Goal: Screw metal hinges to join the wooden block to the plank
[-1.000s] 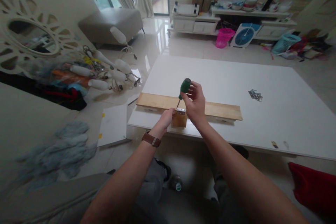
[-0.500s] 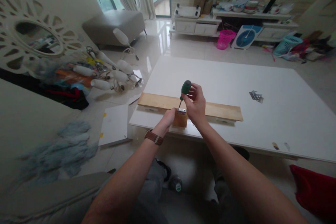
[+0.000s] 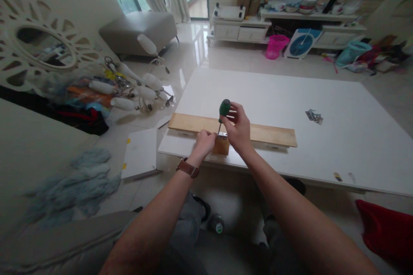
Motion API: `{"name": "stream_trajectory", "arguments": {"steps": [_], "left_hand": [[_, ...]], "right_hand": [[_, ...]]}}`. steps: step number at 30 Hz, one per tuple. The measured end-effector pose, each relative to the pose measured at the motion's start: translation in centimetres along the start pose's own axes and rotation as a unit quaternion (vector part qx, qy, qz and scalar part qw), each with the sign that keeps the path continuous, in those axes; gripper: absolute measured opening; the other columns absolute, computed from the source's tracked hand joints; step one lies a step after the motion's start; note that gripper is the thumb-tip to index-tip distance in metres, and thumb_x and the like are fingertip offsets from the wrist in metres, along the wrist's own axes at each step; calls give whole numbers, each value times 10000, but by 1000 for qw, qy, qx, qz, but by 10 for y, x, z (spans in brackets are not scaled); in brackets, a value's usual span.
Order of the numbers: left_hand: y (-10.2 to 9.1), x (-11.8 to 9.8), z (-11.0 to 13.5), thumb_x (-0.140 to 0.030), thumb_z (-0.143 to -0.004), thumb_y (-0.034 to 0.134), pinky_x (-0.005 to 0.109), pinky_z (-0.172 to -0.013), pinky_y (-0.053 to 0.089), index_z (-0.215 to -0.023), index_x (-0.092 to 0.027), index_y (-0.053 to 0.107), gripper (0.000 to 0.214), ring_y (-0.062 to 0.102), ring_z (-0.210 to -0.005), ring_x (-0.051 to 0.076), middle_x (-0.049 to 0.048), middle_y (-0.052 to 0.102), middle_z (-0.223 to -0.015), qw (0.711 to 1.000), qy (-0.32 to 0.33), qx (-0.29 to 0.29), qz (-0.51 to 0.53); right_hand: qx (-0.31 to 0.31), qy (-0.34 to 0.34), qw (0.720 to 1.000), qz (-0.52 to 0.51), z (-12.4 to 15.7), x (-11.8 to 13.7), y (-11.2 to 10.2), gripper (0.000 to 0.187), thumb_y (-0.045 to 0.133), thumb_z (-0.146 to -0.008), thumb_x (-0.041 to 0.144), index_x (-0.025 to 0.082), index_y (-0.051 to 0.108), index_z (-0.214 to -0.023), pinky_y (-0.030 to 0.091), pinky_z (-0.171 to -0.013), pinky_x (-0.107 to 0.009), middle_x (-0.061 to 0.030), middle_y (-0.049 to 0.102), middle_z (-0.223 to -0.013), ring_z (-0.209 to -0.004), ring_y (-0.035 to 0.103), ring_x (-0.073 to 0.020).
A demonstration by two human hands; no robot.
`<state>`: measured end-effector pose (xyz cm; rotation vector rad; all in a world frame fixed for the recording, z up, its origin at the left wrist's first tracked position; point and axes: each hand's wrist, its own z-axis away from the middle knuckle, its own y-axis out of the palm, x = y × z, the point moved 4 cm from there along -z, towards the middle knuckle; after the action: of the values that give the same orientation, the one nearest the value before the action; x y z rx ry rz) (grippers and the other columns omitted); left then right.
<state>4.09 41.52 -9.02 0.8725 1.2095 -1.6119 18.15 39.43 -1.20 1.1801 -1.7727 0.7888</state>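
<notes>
My right hand (image 3: 239, 128) is closed around a screwdriver (image 3: 225, 108) with a green handle. Its shaft points down, tilted a little, to the left end of a small metal hinge or bracket (image 3: 222, 135). That metal piece sits on a short brown wooden block (image 3: 221, 148) at the near edge of a long light wooden board (image 3: 274, 135). My left hand (image 3: 205, 142), with a brown strap on the wrist, pinches close by the screwdriver tip. Whatever lies between its fingertips is too small to tell.
The board lies on a wide white tabletop (image 3: 322, 150). Loose metal hardware (image 3: 314, 116) is piled to the right. A white panel (image 3: 140, 153) and lamp arms with white shades (image 3: 146, 93) lie at the left. Red cloth (image 3: 383, 232) is at lower right.
The screwdriver handle has shifted slightly left and stands a bit more upright. My left fingers have drawn back a little from the metal piece, with the knuckles raised.
</notes>
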Motion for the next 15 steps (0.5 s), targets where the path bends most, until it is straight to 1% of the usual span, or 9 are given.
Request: {"name": "stream_trajectory", "arguments": {"steps": [2, 3, 5, 7, 11, 15], "left_hand": [[-5, -7, 0, -169, -823, 646, 344, -891, 500, -874, -195, 599, 75, 639, -900, 209, 60, 680, -910, 999, 36, -38, -7], [-6, -13, 0, -142, -833, 631, 338, -904, 506, -907, -192, 607, 93, 646, -916, 200, 64, 689, -946, 997, 65, -44, 1], [-7, -25, 3, -108, -855, 607, 341, -950, 516, -967, -183, 640, 138, 667, -963, 192, 78, 716, -1014, 990, 139, -23, 31], [-7, -33, 6, -95, -869, 608, 369, -1010, 519, -1020, -180, 675, 185, 683, -1029, 200, 92, 741, -1073, 981, 189, 0, 51], [-5, -39, 9, -89, -894, 615, 422, -1078, 529, -1124, -185, 693, 261, 695, -1170, 230, 124, 756, -1203, 971, 219, 38, 86], [1, -50, 8, -38, -880, 601, 394, -1110, 533, -1177, -182, 686, 342, 702, -1214, 220, 124, 752, -1277, 964, 234, 69, 108]], "right_hand": [[0, 0, 1000, 9, 0, 2, -1, 380, 683, -872, 222, 302, 632, -1240, 668, -876, -430, -49, 724, -1171, -1030, 720, -219], [2, -1, 1000, 17, 0, 3, -1, 387, 682, -869, 218, 304, 638, -1243, 666, -874, -430, -49, 730, -1166, -1042, 719, -224], [12, -5, 999, 36, -1, 7, -2, 396, 672, -869, 208, 311, 644, -1250, 659, -866, -423, -42, 748, -1149, -1066, 721, -230], [22, -12, 998, 50, -1, 10, -2, 397, 661, -870, 194, 314, 642, -1248, 648, -850, -407, -36, 762, -1134, -1078, 728, -230], [27, -26, 998, 55, -1, 15, -2, 381, 669, -856, 185, 303, 622, -1215, 623, -802, -372, -30, 772, -1109, -1057, 738, -224], [33, -36, 997, 56, 1, 15, -3, 373, 675, -854, 191, 296, 607, -1206, 603, -785, -358, -29, 770, -1110, -1050, 739, -222]]}}
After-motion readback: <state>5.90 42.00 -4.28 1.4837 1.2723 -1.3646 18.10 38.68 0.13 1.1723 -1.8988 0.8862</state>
